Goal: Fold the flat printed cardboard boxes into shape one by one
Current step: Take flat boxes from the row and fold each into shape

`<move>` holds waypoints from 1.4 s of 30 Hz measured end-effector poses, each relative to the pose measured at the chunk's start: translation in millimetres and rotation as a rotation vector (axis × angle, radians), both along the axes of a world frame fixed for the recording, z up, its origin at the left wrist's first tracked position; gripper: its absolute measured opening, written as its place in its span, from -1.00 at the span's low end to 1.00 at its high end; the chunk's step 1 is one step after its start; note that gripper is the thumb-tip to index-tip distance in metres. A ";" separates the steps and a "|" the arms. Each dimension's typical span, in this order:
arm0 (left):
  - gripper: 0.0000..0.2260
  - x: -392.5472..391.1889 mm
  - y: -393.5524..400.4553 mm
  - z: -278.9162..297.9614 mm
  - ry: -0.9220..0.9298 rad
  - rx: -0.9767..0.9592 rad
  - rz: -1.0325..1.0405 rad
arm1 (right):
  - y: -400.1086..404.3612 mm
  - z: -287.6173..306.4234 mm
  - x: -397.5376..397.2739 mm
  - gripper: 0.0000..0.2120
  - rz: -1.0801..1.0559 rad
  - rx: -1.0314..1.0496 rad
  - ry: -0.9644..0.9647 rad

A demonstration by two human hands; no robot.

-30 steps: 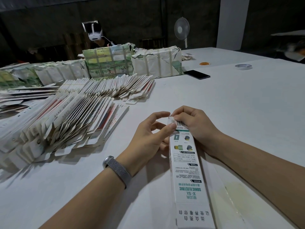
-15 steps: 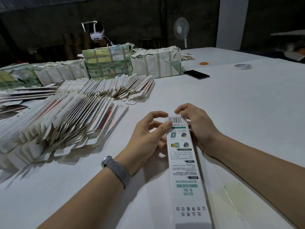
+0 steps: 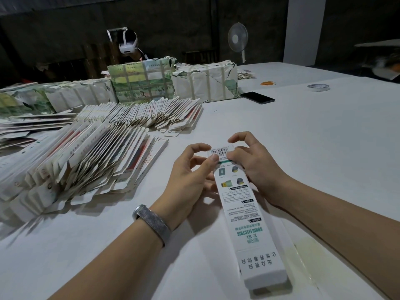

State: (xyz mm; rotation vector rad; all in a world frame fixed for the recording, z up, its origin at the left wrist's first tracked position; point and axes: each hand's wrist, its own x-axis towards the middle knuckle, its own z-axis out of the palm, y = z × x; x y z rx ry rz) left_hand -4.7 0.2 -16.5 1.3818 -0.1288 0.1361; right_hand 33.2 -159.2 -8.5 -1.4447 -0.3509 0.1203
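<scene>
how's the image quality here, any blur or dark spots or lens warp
Head view: dim overall, the back wall nearly black; the white table is the brightest area. The box between the hands is sharp enough to read its barcode. The flat box stacks smear toward the left edge, and a blurred shape sits at far right. Wide-angle warp bends the table edges.

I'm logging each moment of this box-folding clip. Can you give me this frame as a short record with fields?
activity: closing the far end of a long printed box
left hand: thumb pressed on the barcode flap
right hand: fingers curled round the box's far end
box position: lying lengthwise on the white table, near end toward the person
supply: fanned rows of flat boxes to the left
behind: taped bundles, a dark phone, a tape roll
wrist: mesh band on the left
</scene>
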 end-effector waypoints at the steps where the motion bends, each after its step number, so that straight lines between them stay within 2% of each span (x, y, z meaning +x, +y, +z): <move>1: -0.84 -0.1 0.1 0.1 0.002 0.001 0.001 | -0.2 0.3 0.6 -0.83 0.000 -0.003 0.004; 13: -0.82 -0.9 -1.4 0.7 0.023 -0.002 -0.001 | -0.3 -3.3 2.9 -0.89 -0.013 0.006 -0.007; 16: -0.77 -2.2 -2.4 2.2 0.034 0.009 -0.006 | -2.5 -3.8 3.3 -0.90 0.000 0.004 -0.019; 19: -0.61 -3.8 -0.6 5.9 0.036 0.021 -0.054 | -2.6 -3.6 1.0 -0.90 -0.003 0.042 -0.033; 22: -0.57 -4.0 3.2 8.5 0.044 0.100 -0.124 | -2.5 -1.4 -0.3 -0.90 -0.026 0.093 -0.026; 25: -0.52 -4.4 6.5 8.1 0.036 0.167 -0.200 | -3.3 1.3 -1.3 -0.82 0.000 0.124 0.015; 30: -0.50 -3.9 5.5 1.6 0.001 0.081 -0.176 | -3.1 -0.9 1.1 -0.89 -0.036 0.131 -0.024; 34: -0.48 1.4 9.1 -0.1 -0.033 0.036 -0.011 | -3.4 -0.1 1.7 -0.66 -0.053 0.045 -0.113; 36: -0.47 1.6 10.6 0.1 -0.065 0.044 0.047 | -5.0 2.1 1.2 -0.63 -0.001 -0.031 -0.171; 39: -0.52 -0.8 7.7 0.6 -0.108 0.105 0.119 | -9.3 5.5 0.8 -0.60 0.007 -0.251 -0.305; 42: -0.53 -3.8 4.4 1.3 -0.134 0.143 0.147 | -11.9 10.7 -2.7 -0.47 -0.017 -0.543 -0.498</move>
